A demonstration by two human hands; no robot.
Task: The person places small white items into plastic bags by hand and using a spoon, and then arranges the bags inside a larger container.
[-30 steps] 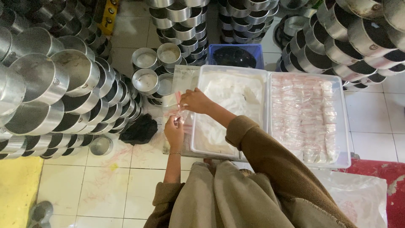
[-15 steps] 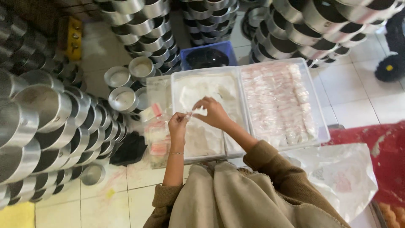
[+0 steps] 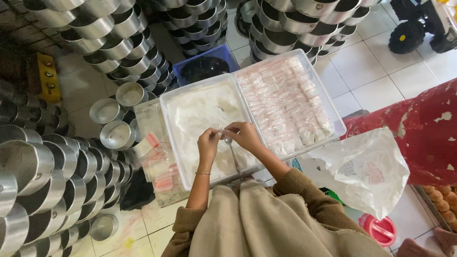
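Item: small clear packet (image 3: pixel 222 134), frame centre, over the white tray (image 3: pixel 200 112); I cannot tell its long axis. My left hand (image 3: pixel 208 143) and right hand (image 3: pixel 245 135) pinch it. Pan stacks (image 3: pixel 57 166) crowd the left; open floor (image 3: pixel 381 66) upper right.

metal tin stacks (image 3: pixel 52 166) crowding left, packet tray (image 3: pixel 290 102) right, bare floor tiles (image 3: pixel 376 66) beyond
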